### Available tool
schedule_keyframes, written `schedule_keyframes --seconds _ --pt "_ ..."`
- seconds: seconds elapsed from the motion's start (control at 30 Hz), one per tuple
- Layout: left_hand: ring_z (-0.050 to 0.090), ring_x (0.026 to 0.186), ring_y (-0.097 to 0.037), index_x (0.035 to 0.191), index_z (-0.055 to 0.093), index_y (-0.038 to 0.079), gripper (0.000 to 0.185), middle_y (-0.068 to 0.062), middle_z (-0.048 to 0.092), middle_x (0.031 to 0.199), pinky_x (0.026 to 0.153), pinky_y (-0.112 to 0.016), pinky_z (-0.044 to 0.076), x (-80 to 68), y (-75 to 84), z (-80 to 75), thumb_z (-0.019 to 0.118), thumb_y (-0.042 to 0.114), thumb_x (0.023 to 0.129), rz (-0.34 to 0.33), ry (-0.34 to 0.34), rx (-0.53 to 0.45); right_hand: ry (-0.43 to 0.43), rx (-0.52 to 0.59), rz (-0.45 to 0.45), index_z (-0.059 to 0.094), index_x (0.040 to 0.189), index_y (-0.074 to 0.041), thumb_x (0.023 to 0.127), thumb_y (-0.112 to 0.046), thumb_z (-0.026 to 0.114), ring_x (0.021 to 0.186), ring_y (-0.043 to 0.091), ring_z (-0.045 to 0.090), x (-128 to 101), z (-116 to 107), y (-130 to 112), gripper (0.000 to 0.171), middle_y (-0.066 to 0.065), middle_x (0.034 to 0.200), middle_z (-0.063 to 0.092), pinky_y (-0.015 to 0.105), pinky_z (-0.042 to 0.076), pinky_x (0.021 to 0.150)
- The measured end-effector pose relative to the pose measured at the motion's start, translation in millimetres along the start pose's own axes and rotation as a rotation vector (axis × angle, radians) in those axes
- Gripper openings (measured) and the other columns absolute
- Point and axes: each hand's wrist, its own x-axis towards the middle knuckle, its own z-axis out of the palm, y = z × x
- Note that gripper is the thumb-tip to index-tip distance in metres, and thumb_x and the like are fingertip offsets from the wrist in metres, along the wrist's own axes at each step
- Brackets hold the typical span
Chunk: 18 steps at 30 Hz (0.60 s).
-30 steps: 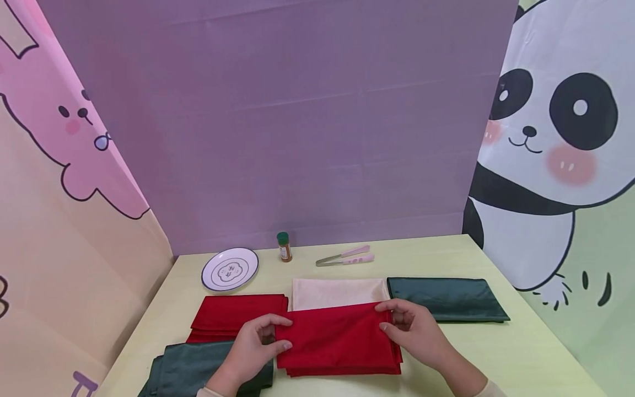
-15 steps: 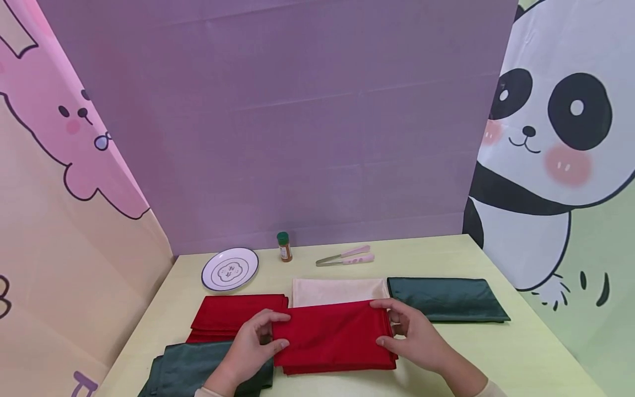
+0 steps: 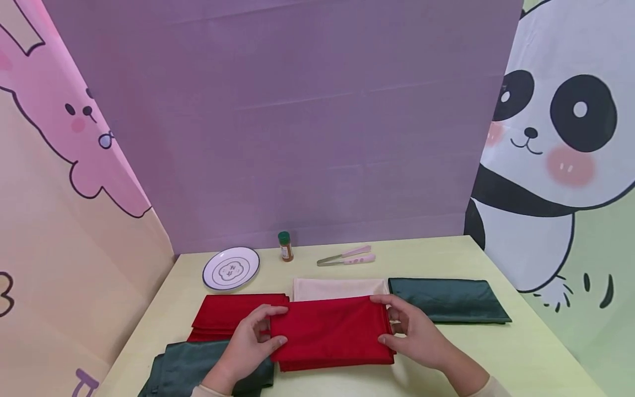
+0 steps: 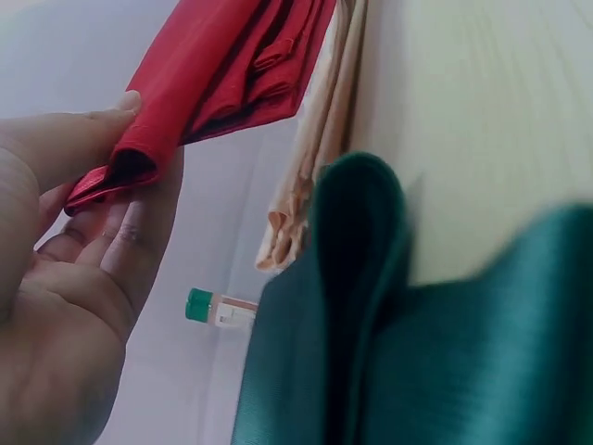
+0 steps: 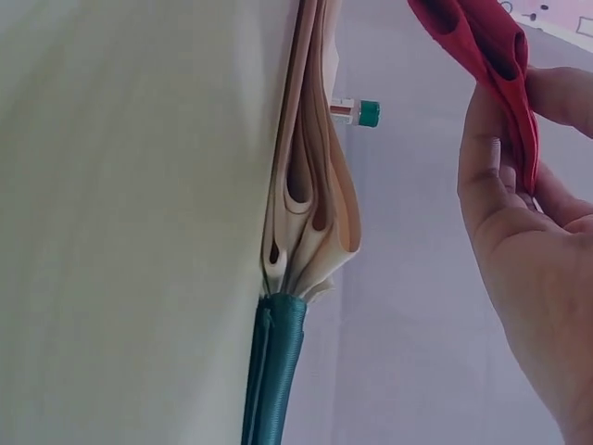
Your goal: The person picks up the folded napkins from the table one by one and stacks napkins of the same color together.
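Note:
A folded red cloth (image 3: 329, 333) is held by its two short ends between my hands. My left hand (image 3: 250, 342) pinches its left end, thumb on one face and fingers on the other. At the right end my right hand (image 3: 414, 336) grips it likewise; the right wrist view shows its folded layers (image 5: 505, 65) between thumb and fingers. Both wrist views show the red cloth raised off the table. Behind it in the head view lies a folded cream cloth (image 3: 339, 289), partly covered. A dark green folded cloth (image 3: 446, 300) lies to the right of that.
Another red folded cloth (image 3: 238, 311) lies at the left, with a second green cloth (image 3: 193, 364) in front of it, close to my left forearm. Toward the back of the table (image 3: 516, 353) are a white plate (image 3: 230, 268), a green-capped spice jar (image 3: 285, 248) and pink-handled tongs (image 3: 347, 257).
Both hands have shifted the red cloth slightly left and farther back or up, covering more of the cream cloth. The other things have stayed in place.

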Motion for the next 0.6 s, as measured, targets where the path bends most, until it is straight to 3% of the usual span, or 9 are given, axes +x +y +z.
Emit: schedule_keyframes --seconds 0.2,0.6 --pt "0.068 0.105 -0.03 0.139 0.064 0.023 0.059 -0.005 0.057 0.14 0.085 -0.029 0.06 -0.8 10.0 -2.0 0.088 0.016 0.086 0.013 0.035 0.014 -0.004 0.034 -0.039 0.05 0.151 -0.017 0.085 0.001 0.084 0.11 0.037 0.066 1.8 -0.8 -4.6 0.076 0.017 0.135 0.058 0.039 0.063 0.083" --pt "0.068 0.113 -0.031 0.142 0.062 0.024 0.064 -0.004 0.058 0.141 0.084 -0.035 0.061 -0.1 19.4 -9.9 0.087 0.008 0.085 0.043 0.117 -0.09 0.01 0.003 -0.093 0.051 0.151 -0.019 0.084 -0.001 0.086 0.105 0.035 0.066 13.2 -1.6 -18.9 0.078 0.015 0.132 0.06 0.042 0.064 0.076"
